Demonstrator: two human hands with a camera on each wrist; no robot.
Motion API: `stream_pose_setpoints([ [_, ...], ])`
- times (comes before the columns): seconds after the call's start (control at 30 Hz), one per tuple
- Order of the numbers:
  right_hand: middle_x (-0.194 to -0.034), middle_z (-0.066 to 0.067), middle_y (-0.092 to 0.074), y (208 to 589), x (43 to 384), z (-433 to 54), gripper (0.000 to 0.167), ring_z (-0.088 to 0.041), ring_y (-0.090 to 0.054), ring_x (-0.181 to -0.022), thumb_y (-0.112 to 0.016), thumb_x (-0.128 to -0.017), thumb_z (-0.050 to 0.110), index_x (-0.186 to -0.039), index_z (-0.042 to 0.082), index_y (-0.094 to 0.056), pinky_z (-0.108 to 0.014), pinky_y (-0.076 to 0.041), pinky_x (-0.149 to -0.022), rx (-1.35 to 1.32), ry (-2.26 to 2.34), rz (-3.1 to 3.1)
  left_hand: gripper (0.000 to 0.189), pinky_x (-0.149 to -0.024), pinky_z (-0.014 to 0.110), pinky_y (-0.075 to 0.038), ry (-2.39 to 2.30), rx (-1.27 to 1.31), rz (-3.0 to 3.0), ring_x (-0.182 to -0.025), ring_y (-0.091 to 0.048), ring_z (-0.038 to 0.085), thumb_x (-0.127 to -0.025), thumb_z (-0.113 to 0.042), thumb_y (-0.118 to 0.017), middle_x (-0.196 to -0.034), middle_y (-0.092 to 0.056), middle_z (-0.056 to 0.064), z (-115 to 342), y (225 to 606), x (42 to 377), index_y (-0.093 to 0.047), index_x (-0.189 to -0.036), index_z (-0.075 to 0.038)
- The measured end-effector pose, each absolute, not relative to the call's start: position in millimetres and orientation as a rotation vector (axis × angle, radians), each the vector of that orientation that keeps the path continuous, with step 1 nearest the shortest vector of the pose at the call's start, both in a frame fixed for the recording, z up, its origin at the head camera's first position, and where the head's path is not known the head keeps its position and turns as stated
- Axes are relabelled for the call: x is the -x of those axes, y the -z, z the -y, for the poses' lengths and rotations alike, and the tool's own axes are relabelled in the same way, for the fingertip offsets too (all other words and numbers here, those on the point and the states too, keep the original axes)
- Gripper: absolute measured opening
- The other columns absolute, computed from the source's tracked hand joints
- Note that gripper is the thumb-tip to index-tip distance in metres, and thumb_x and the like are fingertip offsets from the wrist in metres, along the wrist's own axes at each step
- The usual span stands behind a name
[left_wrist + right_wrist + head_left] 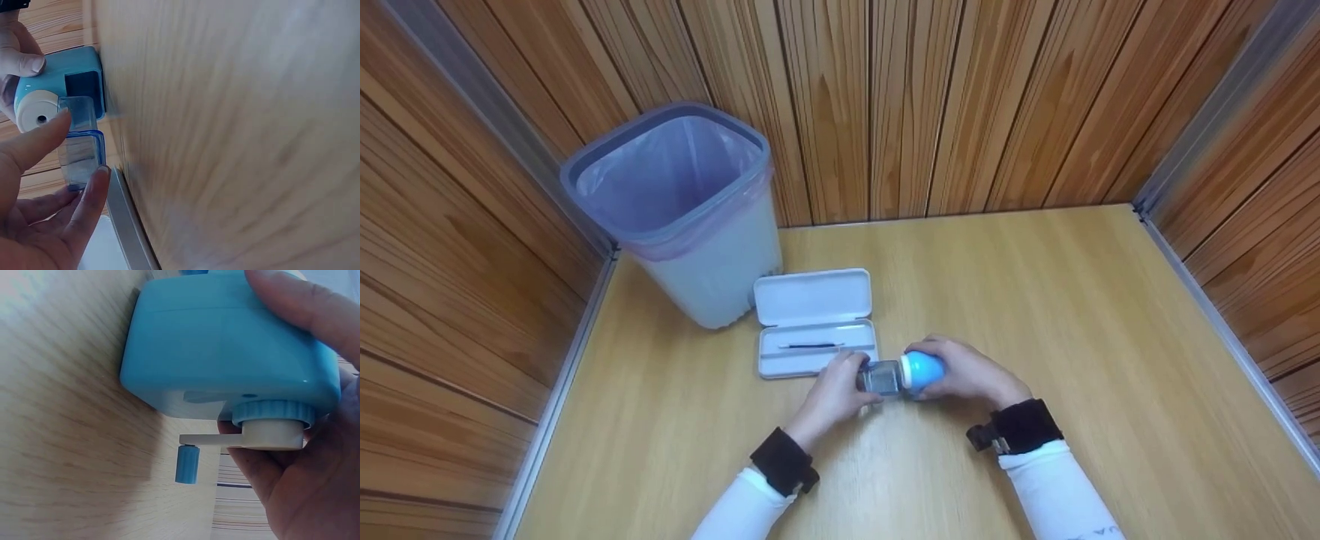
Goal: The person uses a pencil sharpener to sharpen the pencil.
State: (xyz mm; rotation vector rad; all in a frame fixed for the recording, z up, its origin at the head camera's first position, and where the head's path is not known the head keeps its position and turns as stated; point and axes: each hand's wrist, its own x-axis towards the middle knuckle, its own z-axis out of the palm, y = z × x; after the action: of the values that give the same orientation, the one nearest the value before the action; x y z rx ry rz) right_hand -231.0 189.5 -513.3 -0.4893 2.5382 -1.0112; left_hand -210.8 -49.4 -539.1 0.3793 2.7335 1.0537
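My right hand grips a blue crank pencil sharpener by its body, low over the table. Its white crank arm with a blue knob shows in the right wrist view. Between thumb and fingers, my left hand pinches the clear bluish shavings drawer. In the left wrist view, that drawer stands mostly outside the slot of the sharpener, its inner end at the opening. The white front with the pencil hole faces left. I cannot tell whether the drawer holds shavings.
Just behind my left hand lies an opened white pencil case with a thin dark pencil or pen in it. A bin with a plastic liner stands at the back left. Wood-panelled walls enclose the table.
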Motion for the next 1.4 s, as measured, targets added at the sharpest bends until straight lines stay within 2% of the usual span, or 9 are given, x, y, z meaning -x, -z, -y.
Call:
stream_pose_setpoints([
  [0.23,-0.128,0.002,-0.056,514.0,230.2,-189.7,0.064,-0.03,-0.052,-0.118,-0.087,-0.074,0.021,-0.132,0.027,-0.061,-0.056,-0.044,-0.097,0.475,1.017,-2.532,0.055,-0.079,0.031,-0.052,-1.053,-0.462,-2.738,-0.089,-0.058,0.018,-0.072,-0.019,-0.087,-0.103,-0.059,0.007,46.1,543.7,210.0,-0.063,-0.117,0.001],
  [0.37,-0.127,0.0,-0.057,513.4,231.1,-189.3,0.064,-0.029,-0.053,-0.115,-0.087,-0.075,0.019,-0.132,0.022,-0.06,-0.056,-0.044,-0.097,0.529,1.0,-2.535,0.056,-0.076,0.029,-0.052,-1.034,-0.498,-2.72,-0.087,-0.058,0.017,-0.074,-0.021,-0.086,-0.101,-0.059,0.006,41.2,546.9,209.9,-0.063,-0.119,0.001],
  [0.6,-0.124,-0.002,-0.057,510.5,233.1,-188.9,0.063,-0.03,-0.054,-0.114,-0.086,-0.076,0.018,-0.133,0.018,-0.06,-0.057,-0.044,-0.096,0.583,1.017,-2.531,0.056,-0.079,0.03,-0.052,-1.012,-0.488,-2.742,-0.088,-0.059,0.017,-0.073,-0.021,-0.087,-0.101,-0.06,0.006,35.5,546.0,213.0,-0.063,-0.118,0.001],
  [0.9,-0.126,-0.002,-0.058,512.5,231.4,-189.3,0.061,-0.031,-0.054,-0.116,-0.086,-0.076,0.02,-0.132,0.022,-0.061,-0.057,-0.044,-0.097,0.572,0.995,-2.529,0.05,-0.082,0.03,-0.052,-0.991,-0.536,-2.732,-0.089,-0.058,0.017,-0.075,-0.021,-0.086,-0.1,-0.059,0.005,26.7,547.7,212.1,-0.064,-0.114,-0.001],
  [1.2,-0.123,0.001,-0.057,513.1,231.8,-190.2,0.063,-0.029,-0.054,-0.115,-0.085,-0.076,0.015,-0.134,0.019,-0.06,-0.057,-0.044,-0.097,0.595,0.99,-2.533,0.047,-0.085,0.031,-0.051,-1.071,-0.59,-2.693,-0.091,-0.06,0.02,-0.073,-0.019,-0.086,-0.101,-0.061,0.008,22.6,548.8,214.4,-0.064,-0.111,-0.001],
  [1.4,-0.123,-0.002,-0.058,514.3,232.3,-190.1,0.062,-0.029,-0.055,-0.112,-0.086,-0.075,0.017,-0.132,0.019,-0.061,-0.055,-0.044,-0.096,0.627,0.995,-2.541,0.042,-0.087,0.03,-0.05,-1.111,-0.664,-2.674,-0.094,-0.062,0.021,-0.074,-0.018,-0.086,-0.1,-0.064,0.005,19.8,549.9,216.9,-0.067,-0.109,-0.003],
])
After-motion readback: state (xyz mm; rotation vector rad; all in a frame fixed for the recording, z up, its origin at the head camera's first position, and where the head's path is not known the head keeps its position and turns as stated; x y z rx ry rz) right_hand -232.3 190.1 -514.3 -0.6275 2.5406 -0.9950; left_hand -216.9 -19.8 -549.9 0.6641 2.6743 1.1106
